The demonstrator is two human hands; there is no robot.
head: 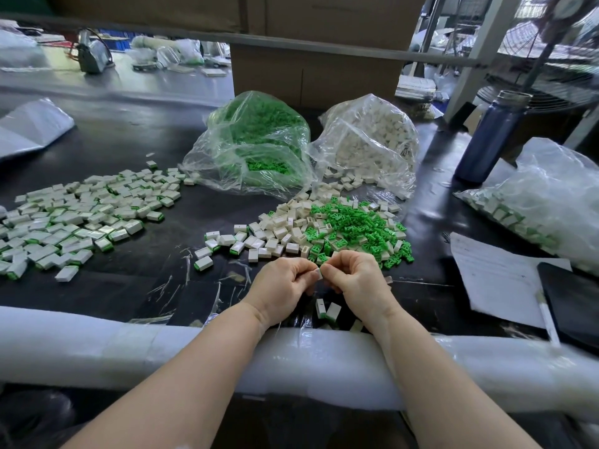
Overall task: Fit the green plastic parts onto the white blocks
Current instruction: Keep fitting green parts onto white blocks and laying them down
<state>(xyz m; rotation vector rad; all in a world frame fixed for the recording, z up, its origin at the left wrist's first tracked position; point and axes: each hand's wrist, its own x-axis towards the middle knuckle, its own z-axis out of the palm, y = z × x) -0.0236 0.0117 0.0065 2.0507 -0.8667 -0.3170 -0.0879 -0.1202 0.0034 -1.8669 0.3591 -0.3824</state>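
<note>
**Pressing a green part into a white block, seen from the worker's head**

Forearms cross the padded table edge [97,348] nearest us, and both hands meet just above the dark table [136,264]. Our left hand [282,283] curls its fingers round a white block [318,273], of which only a small white corner shows between the thumbs. Our right hand [354,276] pinches at the same spot; whether it holds a green part we cannot tell, since the fingers hide it.

Supply lies just beyond the hands: a loose pile of green parts [356,228] touching a scatter of empty white blocks [278,231], fed from the green bag [256,140] and the white bag [369,144] behind. Finished pieces [81,215] spread out to the left, and two more [325,308] stand below the wrists.

To do this step well, we judge that the block should be held steady by its sides with the open slot facing the other hand, the green part lined up square before pressure is applied, and the push made straight along the slot until flush. A tilted entry would likely jam.
</note>
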